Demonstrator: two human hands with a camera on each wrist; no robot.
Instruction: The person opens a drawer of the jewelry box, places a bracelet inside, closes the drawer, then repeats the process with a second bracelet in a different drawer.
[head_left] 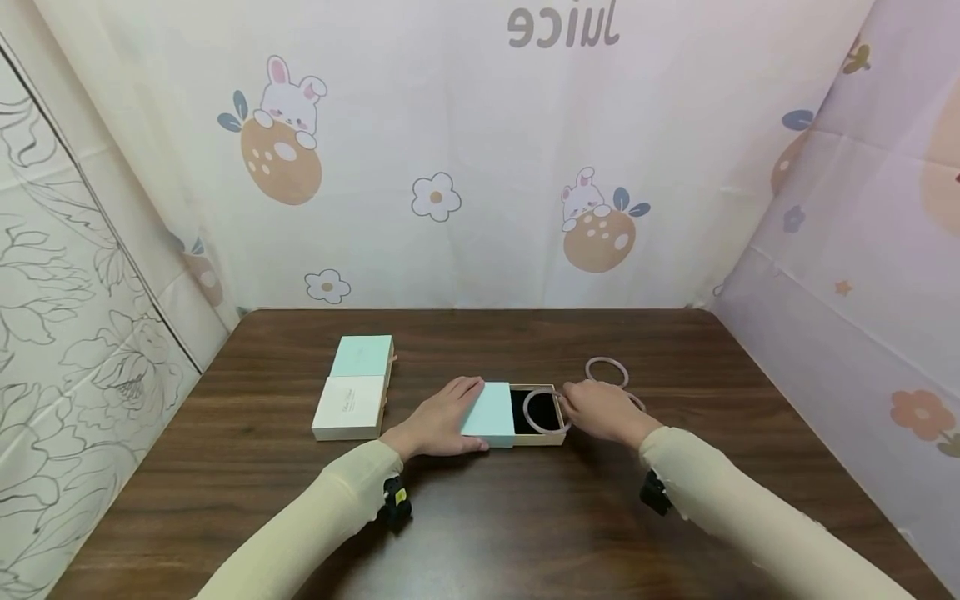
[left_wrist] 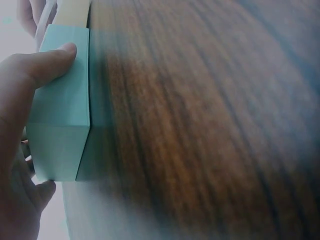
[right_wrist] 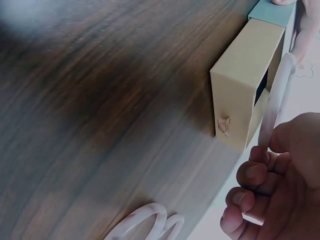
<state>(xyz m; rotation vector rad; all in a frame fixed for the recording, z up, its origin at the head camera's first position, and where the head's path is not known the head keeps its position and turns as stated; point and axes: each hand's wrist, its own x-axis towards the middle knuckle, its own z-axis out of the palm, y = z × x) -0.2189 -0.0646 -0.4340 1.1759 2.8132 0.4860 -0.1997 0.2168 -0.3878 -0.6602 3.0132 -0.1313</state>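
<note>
A mint-green drawer box (head_left: 489, 414) lies on the table with its cream inner drawer (right_wrist: 245, 75) pulled out to the right, showing a black lining. My left hand (head_left: 442, 418) grips the box sleeve from its left end; in the left wrist view the thumb (left_wrist: 57, 62) presses along its near side. My right hand (head_left: 602, 408) pinches a pale pinkish bangle (head_left: 527, 414) between thumb and fingertips, at the bangle's right side. That bangle is over the opened drawer; whether it touches the lining I cannot tell. Two more bangles (right_wrist: 145, 220) lie on the table beyond the right hand.
To the left lie a mint-green box (head_left: 363, 356) and a white-topped box (head_left: 348, 406), close together, with small ribbon tabs on their right sides. The dark wooden table (head_left: 525, 533) ends at a printed curtain (head_left: 495, 250) behind, with more curtains on both sides.
</note>
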